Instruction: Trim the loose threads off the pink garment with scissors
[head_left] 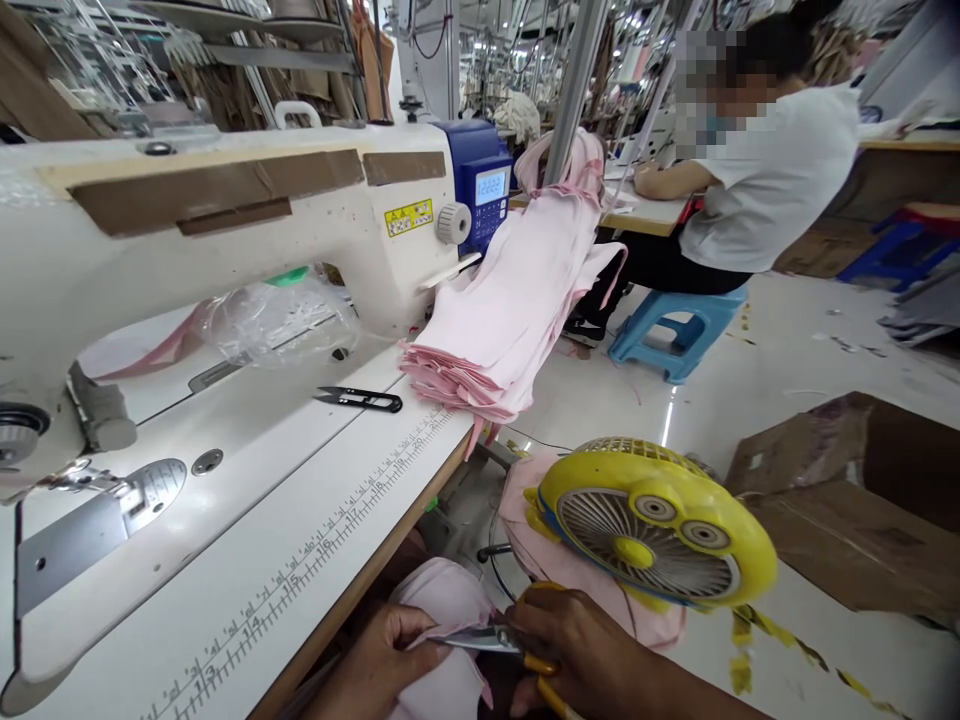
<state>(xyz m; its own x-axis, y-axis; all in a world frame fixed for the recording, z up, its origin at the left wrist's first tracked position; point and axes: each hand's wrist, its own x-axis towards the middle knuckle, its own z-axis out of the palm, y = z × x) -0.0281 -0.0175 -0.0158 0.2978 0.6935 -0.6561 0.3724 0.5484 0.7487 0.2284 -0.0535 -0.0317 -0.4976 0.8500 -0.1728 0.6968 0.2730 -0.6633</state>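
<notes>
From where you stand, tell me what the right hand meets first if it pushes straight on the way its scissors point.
The right hand aims the scissors leftward; first comes the pink fabric, then the left hand pinching it. Depth looks close, though uncertain.

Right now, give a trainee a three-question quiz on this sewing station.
1. True or false: the right hand holds yellow-handled scissors at the pink fabric piece.
2. What lies on the machine table beside the pink fabric stack? A thread snips, B tape roll, C iron.
3. Which hand pinches the fabric?

Key: 1 true. 2 A. 3 The left hand.
</notes>
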